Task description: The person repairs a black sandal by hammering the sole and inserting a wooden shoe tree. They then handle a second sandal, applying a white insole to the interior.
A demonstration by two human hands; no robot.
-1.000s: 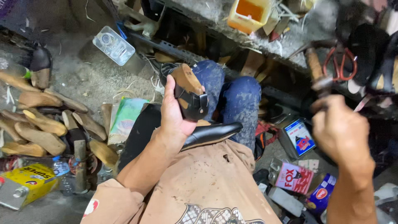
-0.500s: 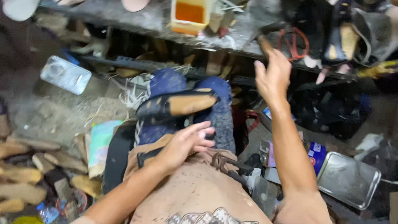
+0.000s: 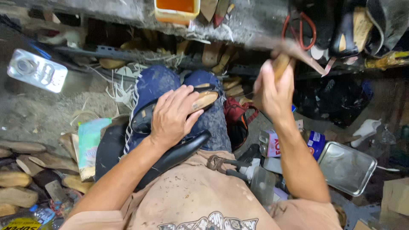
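My left hand (image 3: 174, 116) presses down on a black shoe on a wooden last (image 3: 203, 99), which lies across my blue-trousered knees (image 3: 157, 85). A second black shoe piece (image 3: 179, 152) rests on my lap below it. My right hand (image 3: 273, 90) is raised to the right and grips the wooden handle of a hammer (image 3: 284, 54), whose head is blurred above the hand.
Wooden lasts (image 3: 25, 170) lie on the floor at left, beside a metal can (image 3: 37, 70). A cluttered shelf runs along the top with an orange tub (image 3: 176, 9) and red-handled scissors (image 3: 298, 25). Pliers (image 3: 221, 163), small boxes and a metal tray (image 3: 346, 168) sit at right.
My right hand left the shelf and now holds the hammer up. My left hand moved onto the shoe, which lies flatter on my knees. The view shifted closer.
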